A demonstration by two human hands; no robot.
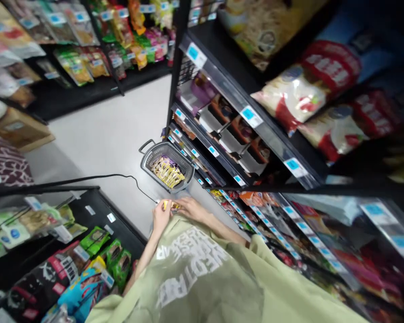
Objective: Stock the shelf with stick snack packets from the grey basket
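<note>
Both my hands meet low in the middle of the head view, above my pale green shirt. My left hand [161, 215] and my right hand [188, 207] are closed together on a small yellow packet [171, 205]. Just beyond them a grey shopping basket [147, 158] stands on the floor. It holds several yellow and purple snack packets [167, 171]. The basket rests against the foot of the shelf on the right.
Black store shelves [222, 85] with blue price tags run along the right, full of bags and boxes. More snack shelves [87, 251] stand at the lower left and across the aisle at top. A black cable [114, 176] lies on the pale floor. A cardboard box [20, 130] sits at left.
</note>
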